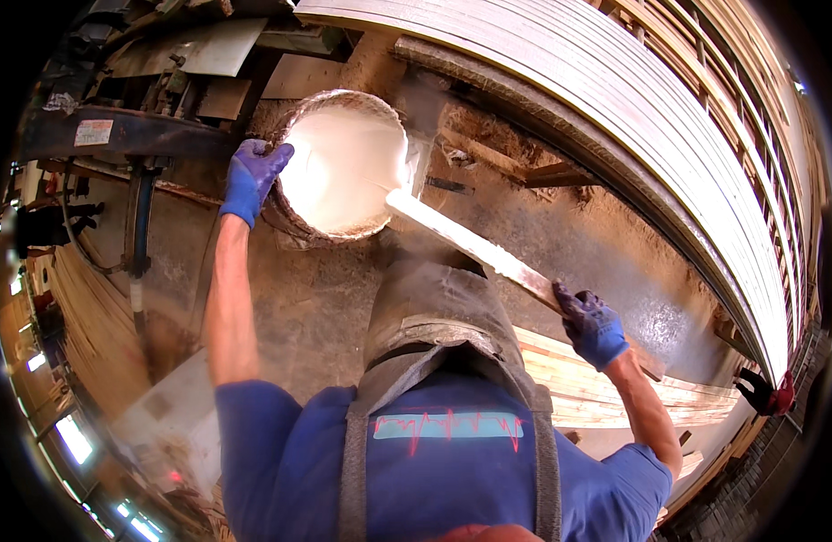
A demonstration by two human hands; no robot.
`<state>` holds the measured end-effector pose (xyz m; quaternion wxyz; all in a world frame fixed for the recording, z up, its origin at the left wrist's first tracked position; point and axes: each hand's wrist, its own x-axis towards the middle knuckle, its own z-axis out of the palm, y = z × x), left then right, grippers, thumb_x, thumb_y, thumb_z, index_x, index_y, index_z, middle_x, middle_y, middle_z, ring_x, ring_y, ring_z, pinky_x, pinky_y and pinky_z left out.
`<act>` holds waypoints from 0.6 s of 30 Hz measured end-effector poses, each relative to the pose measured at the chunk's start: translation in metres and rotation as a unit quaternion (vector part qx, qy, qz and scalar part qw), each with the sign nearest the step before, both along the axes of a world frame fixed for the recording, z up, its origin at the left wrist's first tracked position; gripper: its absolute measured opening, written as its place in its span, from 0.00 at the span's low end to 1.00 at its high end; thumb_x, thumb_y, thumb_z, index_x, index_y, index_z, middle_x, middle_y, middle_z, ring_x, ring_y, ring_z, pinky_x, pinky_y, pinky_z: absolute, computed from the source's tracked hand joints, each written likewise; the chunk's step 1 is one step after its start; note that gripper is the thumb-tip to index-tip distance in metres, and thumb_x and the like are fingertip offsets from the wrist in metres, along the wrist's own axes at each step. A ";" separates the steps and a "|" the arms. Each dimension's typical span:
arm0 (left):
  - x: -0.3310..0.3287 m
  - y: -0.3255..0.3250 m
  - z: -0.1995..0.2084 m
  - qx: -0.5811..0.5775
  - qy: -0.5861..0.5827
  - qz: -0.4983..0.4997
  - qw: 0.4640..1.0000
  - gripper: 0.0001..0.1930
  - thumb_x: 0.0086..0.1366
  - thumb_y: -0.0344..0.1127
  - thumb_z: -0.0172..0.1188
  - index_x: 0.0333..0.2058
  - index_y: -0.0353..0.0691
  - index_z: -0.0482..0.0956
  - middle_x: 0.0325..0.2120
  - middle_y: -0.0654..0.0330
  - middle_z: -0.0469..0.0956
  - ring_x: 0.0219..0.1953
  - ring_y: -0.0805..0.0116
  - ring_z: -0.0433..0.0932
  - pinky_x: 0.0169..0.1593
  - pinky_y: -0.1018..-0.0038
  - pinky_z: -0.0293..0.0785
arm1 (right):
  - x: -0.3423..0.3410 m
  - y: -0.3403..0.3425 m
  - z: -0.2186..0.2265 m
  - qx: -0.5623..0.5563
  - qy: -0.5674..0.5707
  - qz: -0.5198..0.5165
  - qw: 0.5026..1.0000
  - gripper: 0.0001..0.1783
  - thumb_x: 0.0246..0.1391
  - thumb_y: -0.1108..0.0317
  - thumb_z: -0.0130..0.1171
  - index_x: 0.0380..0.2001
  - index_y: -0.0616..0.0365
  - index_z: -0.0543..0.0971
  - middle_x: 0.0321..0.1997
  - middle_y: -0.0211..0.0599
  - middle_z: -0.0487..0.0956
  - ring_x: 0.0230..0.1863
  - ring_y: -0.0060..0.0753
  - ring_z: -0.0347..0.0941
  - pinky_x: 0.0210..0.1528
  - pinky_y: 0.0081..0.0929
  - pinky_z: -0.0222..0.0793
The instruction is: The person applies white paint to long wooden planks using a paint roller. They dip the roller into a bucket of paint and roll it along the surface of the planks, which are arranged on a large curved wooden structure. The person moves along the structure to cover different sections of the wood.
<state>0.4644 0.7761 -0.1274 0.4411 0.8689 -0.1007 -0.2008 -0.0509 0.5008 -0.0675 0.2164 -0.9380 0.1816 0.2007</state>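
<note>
A round bucket with a crusted rim stands in front of me, holding white liquid that looks like paint. My left hand, in a blue and purple glove, is closed on the bucket's left rim. In my right hand, also gloved, is a long flat wooden stick coated white along its far part. Its white end lies at the bucket's right rim, over the edge of the liquid. The lower end of the stick shows past my right hand.
A long stack of boards with white edges runs along the far right. Bare boards lie at my right, and more at the left. A dark metal beam stands left of the bucket. People show at both sides.
</note>
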 end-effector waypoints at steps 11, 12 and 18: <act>0.001 0.002 -0.004 -0.005 -0.007 -0.011 1.000 0.22 0.52 0.38 0.71 0.38 0.29 0.74 0.31 0.62 0.77 0.30 0.77 0.72 0.34 0.79 0.71 | 0.083 0.014 -0.039 0.146 -0.030 -0.030 0.988 0.25 0.53 0.64 0.52 0.55 0.54 0.70 0.43 0.51 0.77 0.42 0.53 0.74 0.44 0.42 0.72; 0.001 0.003 -0.004 -0.009 -0.008 -0.007 1.000 0.22 0.52 0.38 0.71 0.38 0.29 0.74 0.31 0.62 0.77 0.30 0.77 0.72 0.33 0.79 0.71 | 0.081 0.012 -0.045 0.140 -0.018 -0.031 0.989 0.24 0.53 0.64 0.52 0.55 0.53 0.70 0.43 0.51 0.77 0.43 0.53 0.74 0.44 0.42 0.71; 0.001 0.002 -0.009 -0.026 0.021 0.002 0.999 0.23 0.52 0.38 0.72 0.40 0.29 0.73 0.32 0.61 0.76 0.31 0.76 0.72 0.34 0.79 0.71 | 0.042 -0.030 -0.004 0.109 0.043 -0.056 0.992 0.22 0.54 0.66 0.51 0.54 0.50 0.71 0.37 0.49 0.79 0.38 0.51 0.77 0.41 0.40 0.72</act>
